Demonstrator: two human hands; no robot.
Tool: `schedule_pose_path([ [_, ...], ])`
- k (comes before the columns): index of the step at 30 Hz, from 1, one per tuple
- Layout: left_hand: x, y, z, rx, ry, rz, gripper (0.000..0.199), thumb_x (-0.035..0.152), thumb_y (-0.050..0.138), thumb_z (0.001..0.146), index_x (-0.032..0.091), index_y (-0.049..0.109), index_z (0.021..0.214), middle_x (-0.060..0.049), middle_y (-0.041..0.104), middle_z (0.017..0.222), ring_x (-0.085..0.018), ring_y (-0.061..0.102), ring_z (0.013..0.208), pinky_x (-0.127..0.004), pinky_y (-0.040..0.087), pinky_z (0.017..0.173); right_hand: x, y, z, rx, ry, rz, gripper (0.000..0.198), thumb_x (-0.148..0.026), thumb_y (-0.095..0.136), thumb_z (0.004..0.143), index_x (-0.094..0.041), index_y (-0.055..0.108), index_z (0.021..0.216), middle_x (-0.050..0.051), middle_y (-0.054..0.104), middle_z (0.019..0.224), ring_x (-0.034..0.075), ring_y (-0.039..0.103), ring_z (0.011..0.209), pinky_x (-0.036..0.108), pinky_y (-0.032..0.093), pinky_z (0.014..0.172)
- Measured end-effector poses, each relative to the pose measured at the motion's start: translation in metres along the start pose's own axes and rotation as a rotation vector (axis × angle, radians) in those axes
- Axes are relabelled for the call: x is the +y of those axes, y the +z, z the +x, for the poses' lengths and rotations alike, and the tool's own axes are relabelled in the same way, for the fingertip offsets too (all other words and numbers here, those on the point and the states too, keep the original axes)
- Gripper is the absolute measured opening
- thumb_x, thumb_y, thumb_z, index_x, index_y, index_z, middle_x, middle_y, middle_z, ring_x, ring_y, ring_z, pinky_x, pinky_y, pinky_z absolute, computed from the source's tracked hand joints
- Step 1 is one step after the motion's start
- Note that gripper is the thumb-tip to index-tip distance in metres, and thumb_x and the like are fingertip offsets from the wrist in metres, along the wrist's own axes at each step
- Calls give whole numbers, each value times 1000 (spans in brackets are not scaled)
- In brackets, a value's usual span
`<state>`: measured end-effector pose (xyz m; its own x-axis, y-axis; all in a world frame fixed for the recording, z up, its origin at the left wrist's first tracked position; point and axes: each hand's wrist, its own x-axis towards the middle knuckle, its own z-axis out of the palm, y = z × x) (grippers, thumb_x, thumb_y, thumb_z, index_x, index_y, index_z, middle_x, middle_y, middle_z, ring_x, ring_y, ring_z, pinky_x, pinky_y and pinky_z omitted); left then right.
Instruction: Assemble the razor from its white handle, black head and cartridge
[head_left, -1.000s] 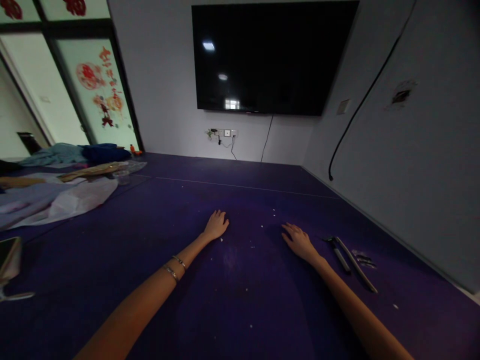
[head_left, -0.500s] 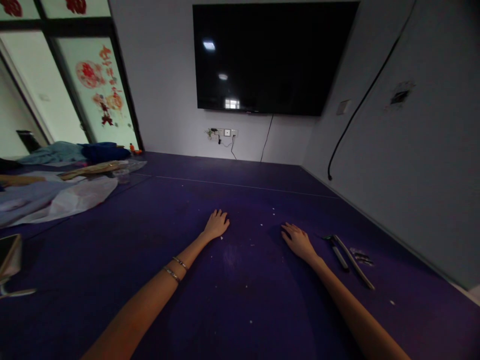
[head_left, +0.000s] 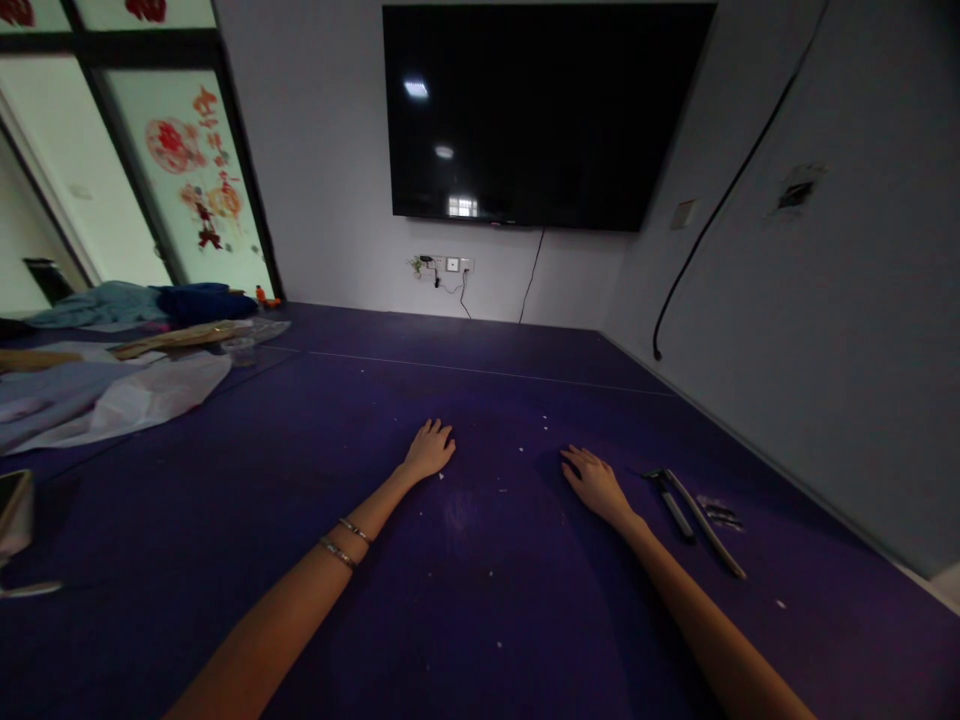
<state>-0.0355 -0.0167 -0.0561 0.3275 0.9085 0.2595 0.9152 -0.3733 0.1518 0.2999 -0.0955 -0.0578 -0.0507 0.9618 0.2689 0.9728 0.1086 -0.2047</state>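
Palm down on the purple surface point(head_left: 360, 630), my left hand point(head_left: 429, 449) has its fingers spread and holds nothing. Two bracelets point(head_left: 346, 542) circle that forearm. My right hand point(head_left: 592, 478) also rests on the surface with fingers apart and nothing in it. Just right of it lies a tool with two handles point(head_left: 679, 512), one dark and one pale and longer; its exact kind I cannot make out. Beside the tool is a small clear packet with dark pieces point(head_left: 721, 514). Small white scraps point(head_left: 545, 428) dot the surface between and around my hands.
Clear plastic sheeting point(head_left: 161, 395), folded cloths point(head_left: 202, 302) and a clear cup point(head_left: 240, 350) lie at the left. A pale object with a dark top point(head_left: 16, 510) sits at the near left edge. A television point(head_left: 547, 115) hangs ahead; a black cable point(head_left: 720, 205) dangles on the right wall.
Both hands stay in place on the surface. The whole view has shifted very slightly.
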Motion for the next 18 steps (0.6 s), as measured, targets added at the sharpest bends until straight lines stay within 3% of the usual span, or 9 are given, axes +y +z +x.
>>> schedule_pose_path([
  [18, -3, 4, 0, 13, 29, -7, 48, 38, 29, 89, 14, 47, 127, -12, 45, 136, -25, 31, 131, -42, 22, 107, -4, -5, -3, 15, -3, -20, 43, -34, 35, 89, -18, 54, 124, 9, 48, 134, 25, 37, 127, 43, 29, 102],
])
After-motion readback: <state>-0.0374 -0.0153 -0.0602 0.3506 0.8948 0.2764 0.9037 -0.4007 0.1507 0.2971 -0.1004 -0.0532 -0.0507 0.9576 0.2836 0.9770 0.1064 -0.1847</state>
